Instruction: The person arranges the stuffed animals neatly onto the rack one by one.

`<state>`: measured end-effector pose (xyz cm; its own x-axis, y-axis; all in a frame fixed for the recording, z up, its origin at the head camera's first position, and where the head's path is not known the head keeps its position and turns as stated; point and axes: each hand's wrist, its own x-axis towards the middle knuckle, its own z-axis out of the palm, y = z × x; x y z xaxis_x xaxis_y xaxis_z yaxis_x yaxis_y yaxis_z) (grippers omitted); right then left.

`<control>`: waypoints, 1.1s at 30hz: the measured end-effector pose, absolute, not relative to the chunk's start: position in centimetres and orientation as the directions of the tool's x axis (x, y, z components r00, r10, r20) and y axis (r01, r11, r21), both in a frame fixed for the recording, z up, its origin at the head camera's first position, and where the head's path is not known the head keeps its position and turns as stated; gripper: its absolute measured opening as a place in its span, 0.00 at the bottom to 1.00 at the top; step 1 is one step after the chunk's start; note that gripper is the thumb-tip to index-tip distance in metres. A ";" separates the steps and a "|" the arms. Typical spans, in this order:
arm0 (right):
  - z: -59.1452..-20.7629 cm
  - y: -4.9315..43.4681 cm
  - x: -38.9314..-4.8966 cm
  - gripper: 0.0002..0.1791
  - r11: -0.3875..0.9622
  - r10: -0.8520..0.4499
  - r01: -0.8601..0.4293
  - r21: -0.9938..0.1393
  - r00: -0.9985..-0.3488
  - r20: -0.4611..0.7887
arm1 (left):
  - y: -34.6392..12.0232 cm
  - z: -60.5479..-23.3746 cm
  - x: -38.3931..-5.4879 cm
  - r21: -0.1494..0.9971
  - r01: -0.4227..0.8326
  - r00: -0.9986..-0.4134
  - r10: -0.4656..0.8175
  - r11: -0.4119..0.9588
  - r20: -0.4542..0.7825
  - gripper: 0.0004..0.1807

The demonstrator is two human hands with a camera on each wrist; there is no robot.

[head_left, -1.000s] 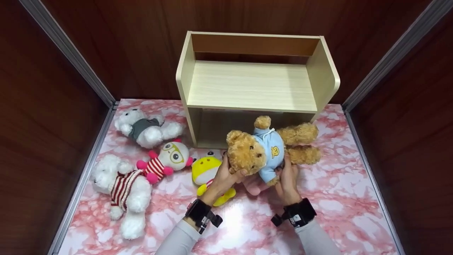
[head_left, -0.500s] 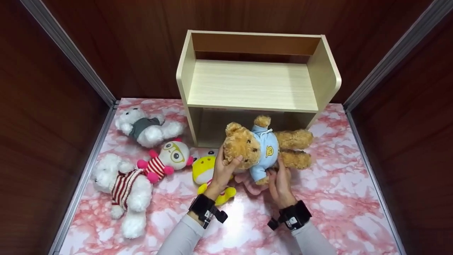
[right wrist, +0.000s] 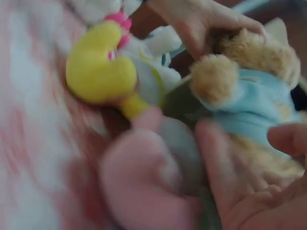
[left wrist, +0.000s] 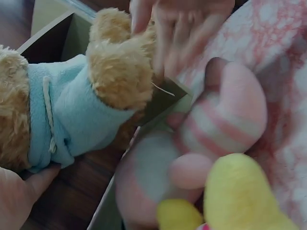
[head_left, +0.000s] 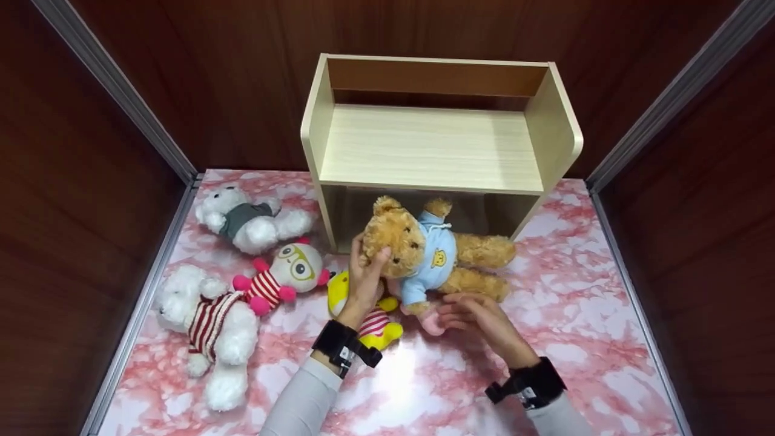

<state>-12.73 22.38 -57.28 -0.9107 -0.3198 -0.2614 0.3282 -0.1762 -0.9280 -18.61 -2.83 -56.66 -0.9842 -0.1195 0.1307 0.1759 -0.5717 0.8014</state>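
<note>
A brown teddy bear in a pale blue hoodie lies sideways in the air before the shelf's lower compartment, head to the left. My left hand grips its head, thumb across the cheek. Just off the bear's lower side, my right hand has loosely extended fingers and holds nothing; in the right wrist view its fingers are spread beside the bear. Beneath the bear, a pink striped plush toy is mostly hidden in the head view. A yellow plush toy lies partly behind my left hand.
A pale wooden two-level shelf stands at the back. To the left lie a white plush in grey, a white plush in a striped sweater and a pink-and-white plush with glasses. Dark walls enclose the marbled surface.
The bear has moved left and slightly back with my left hand on its head. My right hand has come away from the bear's body toward the front right.
</note>
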 end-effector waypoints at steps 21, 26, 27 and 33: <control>-55.3 21.2 -19.6 0.49 0.486 -0.252 -0.075 -0.871 -0.966 -0.057 | -2.3 -54.8 -22.8 0.945 0.058 -0.997 0.020 -0.322 0.069 0.25; -56.6 21.7 -19.7 0.44 0.342 -0.186 0.039 -0.939 -0.976 -0.109 | -1.3 -54.5 -22.8 0.958 -0.021 -0.993 0.114 -0.286 0.012 0.39; -56.9 21.8 -19.8 0.41 0.299 -0.172 0.072 -0.952 -0.977 -0.128 | -1.2 -54.6 -22.7 0.956 -0.036 -0.991 0.135 -0.293 0.004 0.44; -57.4 22.7 -20.2 0.36 0.085 -0.037 0.254 -0.964 -0.966 -0.257 | -0.8 -56.3 -21.7 0.924 -0.041 -0.989 0.146 -0.381 0.016 0.36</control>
